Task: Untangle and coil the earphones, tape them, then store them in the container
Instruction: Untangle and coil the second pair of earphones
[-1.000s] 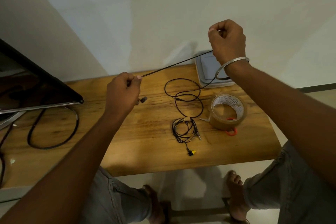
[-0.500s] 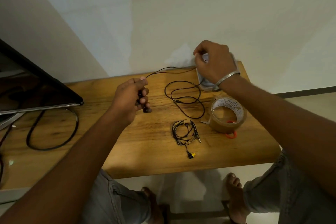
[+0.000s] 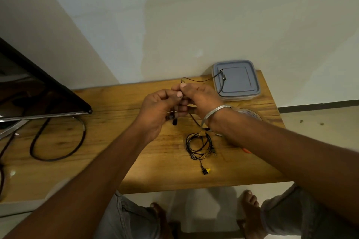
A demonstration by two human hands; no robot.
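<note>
Nearest me, taped coil (image 3: 198, 145) lies flat. Mid-table, I see left hand (image 3: 157, 110) and right hand (image 3: 200, 97) both pinching earphone cable (image 3: 196, 80). Slack runs far-right from right-hand pinch, plug end resting on container lid (image 3: 236, 80).

Both forearms reach forward; the left hand (image 3: 157, 111) and right hand (image 3: 201, 97) meet, fingers curled, pinching the earphones (image 3: 174, 121).
</note>
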